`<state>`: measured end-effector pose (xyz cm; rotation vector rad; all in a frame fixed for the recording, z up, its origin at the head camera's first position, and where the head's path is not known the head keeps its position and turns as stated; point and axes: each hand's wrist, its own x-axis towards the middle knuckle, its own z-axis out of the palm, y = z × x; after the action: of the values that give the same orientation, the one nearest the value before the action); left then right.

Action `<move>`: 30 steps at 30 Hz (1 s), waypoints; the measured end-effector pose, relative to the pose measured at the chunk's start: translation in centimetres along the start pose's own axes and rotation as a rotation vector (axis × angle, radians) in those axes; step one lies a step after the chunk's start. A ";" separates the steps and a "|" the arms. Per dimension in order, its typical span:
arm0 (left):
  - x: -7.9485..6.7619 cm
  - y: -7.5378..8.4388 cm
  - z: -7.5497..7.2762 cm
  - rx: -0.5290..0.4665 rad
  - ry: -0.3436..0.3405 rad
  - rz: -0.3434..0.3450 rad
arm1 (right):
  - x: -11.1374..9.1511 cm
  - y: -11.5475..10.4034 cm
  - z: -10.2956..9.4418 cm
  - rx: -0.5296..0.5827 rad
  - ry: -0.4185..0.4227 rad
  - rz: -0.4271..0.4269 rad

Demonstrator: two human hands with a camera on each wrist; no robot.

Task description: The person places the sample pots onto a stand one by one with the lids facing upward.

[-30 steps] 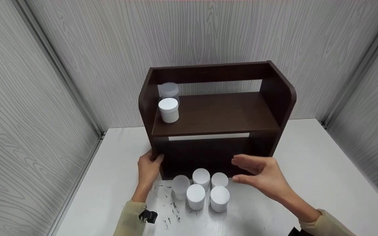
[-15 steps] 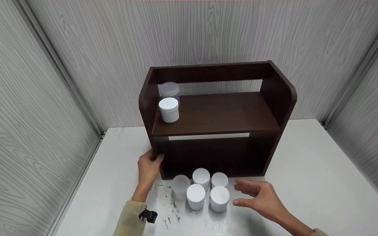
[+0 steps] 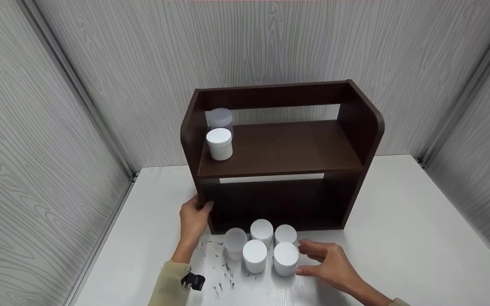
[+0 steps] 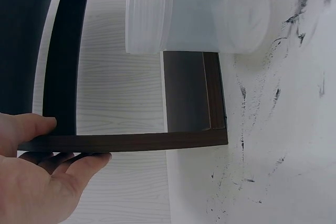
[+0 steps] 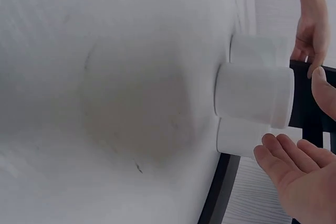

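Note:
My left hand (image 3: 193,219) grips the left side panel of a dark brown two-tier shelf (image 3: 287,148), thumb on the inner side and fingers outside, as the left wrist view shows. My right hand (image 3: 330,267) is beside the front right white jar (image 3: 286,258), its thumb and fingers spread apart at the jar's right side. Other lidded jars stand close by at the shelf's foot: a white jar (image 3: 255,256) in front, two more white ones behind, and a translucent jar (image 4: 197,11) at the left. Nothing is held in the right hand.
On the upper tier, at its left end, a white jar (image 3: 220,145) stands before a translucent jar (image 3: 220,117). Dark smudges (image 3: 227,267) mark the white table (image 3: 398,246). Grey wood-patterned walls (image 3: 266,42) enclose the back and both sides.
My right hand has come down from in front of the shelf's lower tier, then moved left to the front right white jar. The left hand keeps its place on the side panel.

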<state>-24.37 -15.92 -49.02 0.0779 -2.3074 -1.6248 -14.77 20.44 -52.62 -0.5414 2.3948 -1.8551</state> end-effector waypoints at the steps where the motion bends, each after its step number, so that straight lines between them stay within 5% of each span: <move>1: 0.0 0.0 0.0 0.002 0.000 -0.002 | 0.0 0.2 0.1 0.004 0.001 0.000; 30: 0.0 -0.1 0.1 -0.017 0.008 0.001 | 1.5 1.5 1.2 -0.061 -0.010 -0.039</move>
<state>-24.37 -15.85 -49.11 0.0785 -2.2874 -1.6400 -16.16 19.14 -54.11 -0.6049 2.4588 -1.7950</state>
